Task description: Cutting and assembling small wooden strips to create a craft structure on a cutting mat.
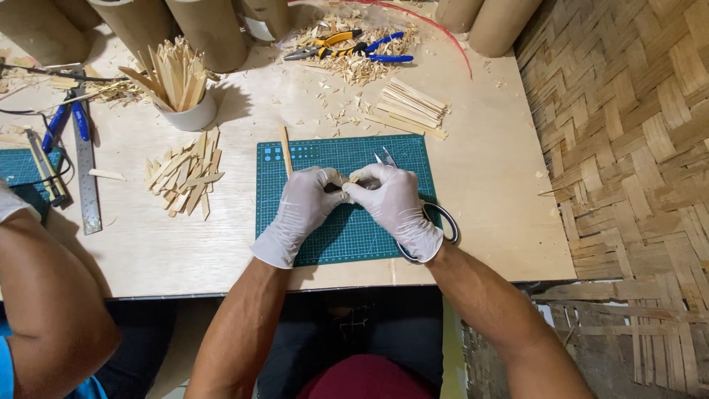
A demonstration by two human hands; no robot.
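Both my hands wear white gloves and meet over a green cutting mat (325,151). My left hand (303,207) pinches a small bamboo piece (353,179) between thumb and fingers. My right hand (391,203) grips the same piece from the other side, with scissors (436,222) lying under it, their blades poking out above my fingers. A single bamboo stick (285,149) lies on the mat's upper left part.
A white cup (186,111) of bamboo sticks, a loose pile of cut sticks (185,177), a stick bundle (410,107), pliers (354,48) on shavings, a steel ruler (86,177), cardboard tubes at the back. Another person's arm (44,295) is at left. Woven mat flooring lies right.
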